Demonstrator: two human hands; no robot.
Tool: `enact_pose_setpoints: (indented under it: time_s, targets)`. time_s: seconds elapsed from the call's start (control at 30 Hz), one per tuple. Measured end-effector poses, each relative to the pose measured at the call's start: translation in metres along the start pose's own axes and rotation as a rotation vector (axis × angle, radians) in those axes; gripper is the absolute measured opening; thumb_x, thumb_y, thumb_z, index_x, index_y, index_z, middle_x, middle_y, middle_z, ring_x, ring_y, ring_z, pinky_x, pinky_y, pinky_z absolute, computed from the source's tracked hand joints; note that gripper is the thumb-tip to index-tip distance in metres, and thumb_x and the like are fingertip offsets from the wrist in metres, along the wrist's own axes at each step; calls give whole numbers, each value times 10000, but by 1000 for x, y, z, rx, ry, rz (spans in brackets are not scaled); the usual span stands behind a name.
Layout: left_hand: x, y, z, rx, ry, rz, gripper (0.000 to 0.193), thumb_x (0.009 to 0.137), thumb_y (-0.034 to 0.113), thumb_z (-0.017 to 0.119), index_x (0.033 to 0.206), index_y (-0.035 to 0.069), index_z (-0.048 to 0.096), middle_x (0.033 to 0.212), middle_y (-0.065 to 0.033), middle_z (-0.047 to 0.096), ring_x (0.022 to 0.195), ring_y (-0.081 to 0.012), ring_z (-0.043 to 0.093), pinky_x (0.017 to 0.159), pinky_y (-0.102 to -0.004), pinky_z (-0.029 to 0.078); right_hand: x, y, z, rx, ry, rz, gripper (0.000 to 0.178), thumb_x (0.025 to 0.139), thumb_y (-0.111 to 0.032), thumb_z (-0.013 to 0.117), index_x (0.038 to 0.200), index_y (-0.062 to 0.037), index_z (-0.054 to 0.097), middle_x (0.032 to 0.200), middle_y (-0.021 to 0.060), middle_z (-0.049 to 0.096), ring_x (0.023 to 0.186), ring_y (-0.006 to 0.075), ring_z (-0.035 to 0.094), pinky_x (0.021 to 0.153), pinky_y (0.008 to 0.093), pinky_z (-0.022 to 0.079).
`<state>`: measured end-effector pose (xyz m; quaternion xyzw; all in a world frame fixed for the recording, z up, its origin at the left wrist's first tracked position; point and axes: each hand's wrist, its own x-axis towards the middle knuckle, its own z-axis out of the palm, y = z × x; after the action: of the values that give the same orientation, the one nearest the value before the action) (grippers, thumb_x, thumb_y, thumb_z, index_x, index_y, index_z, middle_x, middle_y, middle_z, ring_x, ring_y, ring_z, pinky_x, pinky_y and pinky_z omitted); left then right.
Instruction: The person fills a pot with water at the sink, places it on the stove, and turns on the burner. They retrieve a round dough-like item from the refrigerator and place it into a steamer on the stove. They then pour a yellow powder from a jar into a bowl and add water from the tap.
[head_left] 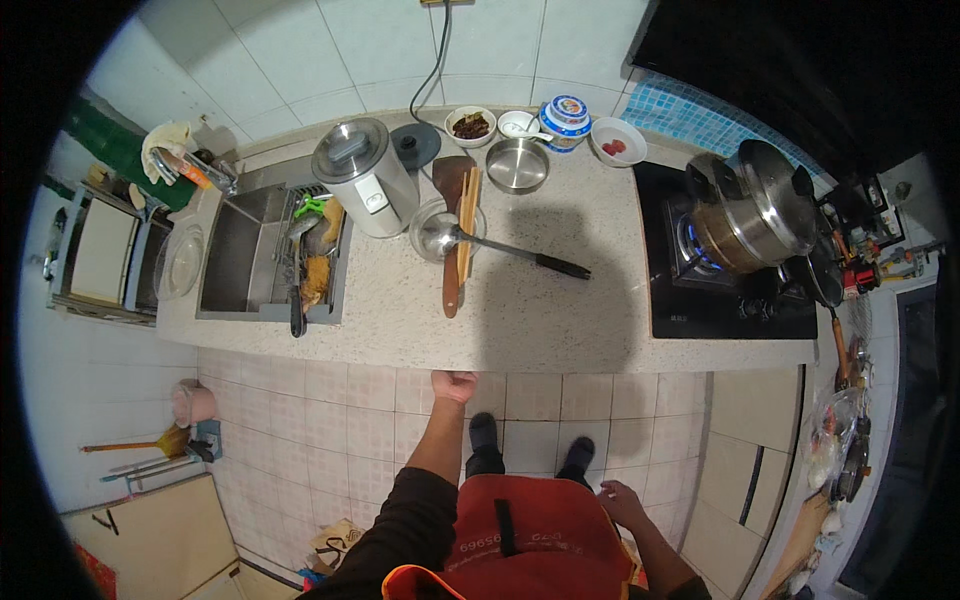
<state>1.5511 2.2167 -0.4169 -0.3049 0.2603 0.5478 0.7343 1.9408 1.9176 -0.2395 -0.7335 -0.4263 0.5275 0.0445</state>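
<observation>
My left hand (455,386) reaches forward to the front edge of the speckled countertop (410,345); that edge hides its fingers. Down beside the red apron (540,530) hangs my right hand (624,504), its fingers loose and apart, holding nothing. On the counter ahead, a ladle (520,256) with a black handle, a pair of wooden chopsticks (468,215) and a brown wooden spatula (451,285) lie across a glass bowl (420,238). A lidded steel pot (733,222) stands on the lit burner at the right.
A white appliance (365,185) with a steel lid stands beside the sink (238,250). Along the wall are a bowl of dark food (470,125), a small steel pan (517,166), a blue-and-white jar (566,124) and a white bowl (618,138). The black stove (690,315) adjoins the counter.
</observation>
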Motion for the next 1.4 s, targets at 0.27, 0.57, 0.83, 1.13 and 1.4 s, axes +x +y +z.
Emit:
enact_pose_setpoints:
  time_s: [0.27,0.57,0.83,1.13,1.4]
  targets:
    - [-52,-33,44,81,-162,140,301,1004,273,474,1215,104,604,1167,-63,640,1025,-247,606,879,-430,511,79,-147,-11,-135,16,-280,339,874,-206,672,1146,-13,609,1021,174,672,885,300,672,780,385,531]
    - [-57,-37,54,14,-193,163,328,1022,297,441,1241,90,570,1201,-82,606,1074,-275,575,969,-447,480,125,-187,-9,-187,22,-373,299,906,-128,639,1166,15,606,937,121,677,757,186,623,696,320,513]
    - [-86,-45,16,12,-127,107,330,995,374,554,1036,47,577,1021,-106,602,954,-262,580,900,-431,500,116,-205,-25,-62,381,-455,197,865,-98,627,1037,-10,662,801,163,668,703,285,656,656,381,517]
    - [-170,-50,-91,214,77,163,316,967,398,599,1044,96,651,1021,-63,698,956,-213,651,838,-358,547,179,-154,10,-216,134,-309,294,839,-205,666,1078,-34,671,943,208,695,890,372,684,763,432,533]
    - [-224,-47,-139,322,116,98,297,972,373,608,1138,129,639,1088,-29,698,969,-178,653,854,-374,541,212,-163,101,-378,-99,-280,592,864,-356,679,1337,-36,524,1180,228,623,1119,366,612,942,454,497]
